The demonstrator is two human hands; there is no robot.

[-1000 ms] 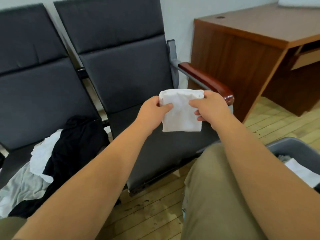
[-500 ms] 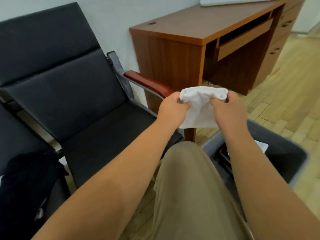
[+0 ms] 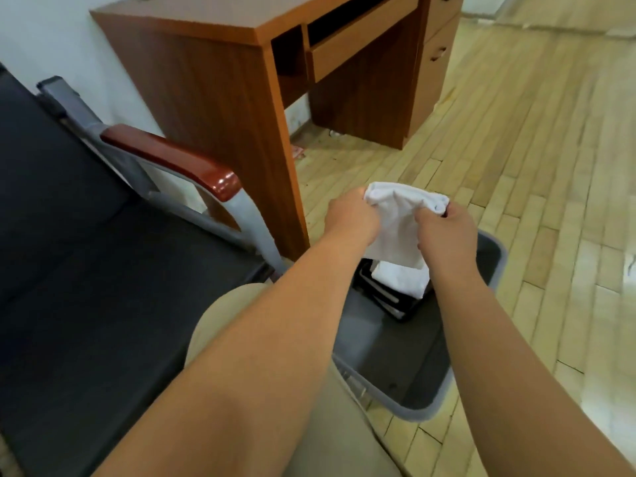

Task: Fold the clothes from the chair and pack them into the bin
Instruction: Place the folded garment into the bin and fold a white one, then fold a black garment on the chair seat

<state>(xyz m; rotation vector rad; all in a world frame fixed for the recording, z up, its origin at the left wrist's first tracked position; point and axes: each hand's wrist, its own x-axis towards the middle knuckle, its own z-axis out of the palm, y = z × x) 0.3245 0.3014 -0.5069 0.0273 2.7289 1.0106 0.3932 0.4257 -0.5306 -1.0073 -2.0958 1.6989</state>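
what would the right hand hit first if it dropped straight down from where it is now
Probably the folded stack in the bin. The right hand, holding the white cloth with the left hand, seems above it; depth is unclear.

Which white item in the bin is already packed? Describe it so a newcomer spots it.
Start at the wooden desk, then drop to the grey bin on the floor before it. Inside, at its far end, the folded white cloth lies on dark folded clothes; the other white garment is pinched above it by both hands.

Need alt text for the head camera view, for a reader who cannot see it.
Both hands, left hand and right hand, hold a folded white garment above a grey bin that already contains folded clothes. A dark chair and wooden desk stand nearby.
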